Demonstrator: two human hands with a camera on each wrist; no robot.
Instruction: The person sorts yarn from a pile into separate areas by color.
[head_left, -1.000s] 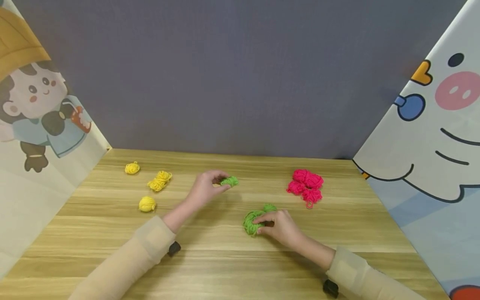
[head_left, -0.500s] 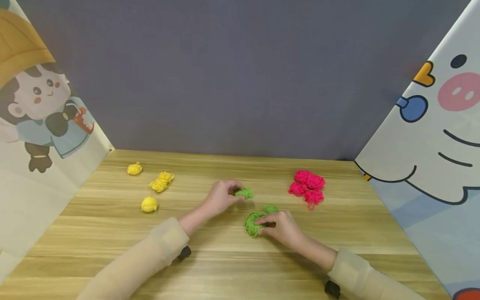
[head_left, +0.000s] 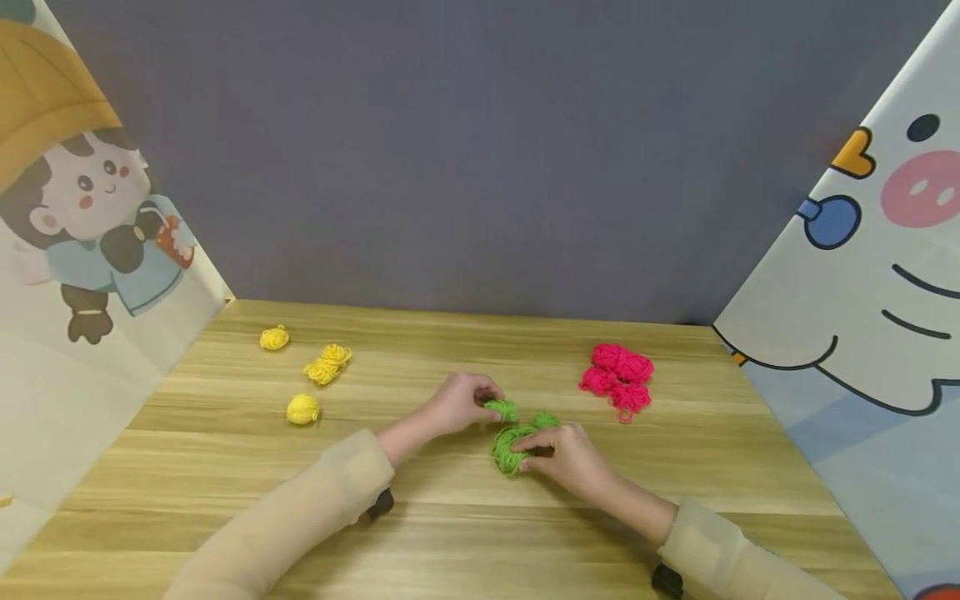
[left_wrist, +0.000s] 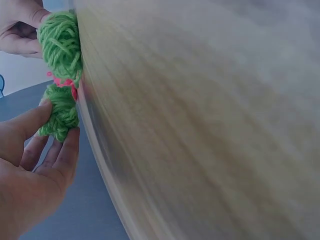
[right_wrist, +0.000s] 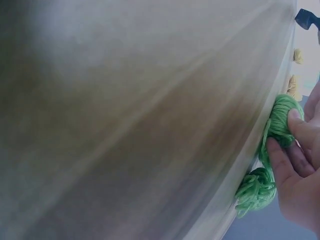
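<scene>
My left hand (head_left: 467,402) pinches a small ball of green yarn (head_left: 502,409) between thumb and fingers, just behind a larger green yarn ball (head_left: 510,454). In the left wrist view the pinched ball (left_wrist: 61,111) sits close to the table surface. My right hand (head_left: 572,457) grips the larger ball from the right with thumb and fingers, and partly covers it. A third green yarn ball (head_left: 546,421) lies right behind the right hand's fingers; the right wrist view shows this loose bundle (right_wrist: 256,191) beside the held one (right_wrist: 284,117).
Three yellow yarn balls, one of them nearest (head_left: 303,409), lie spread on the left of the wooden table (head_left: 450,542). Several pink yarn balls (head_left: 618,375) are bunched at the back right. A grey panel (head_left: 465,150) rises behind the table, with printed panels (head_left: 862,350) at the sides.
My left hand has carried the small green yarn ball rightward and toward me, up to the other green balls. The right hand stays on the larger ball.
</scene>
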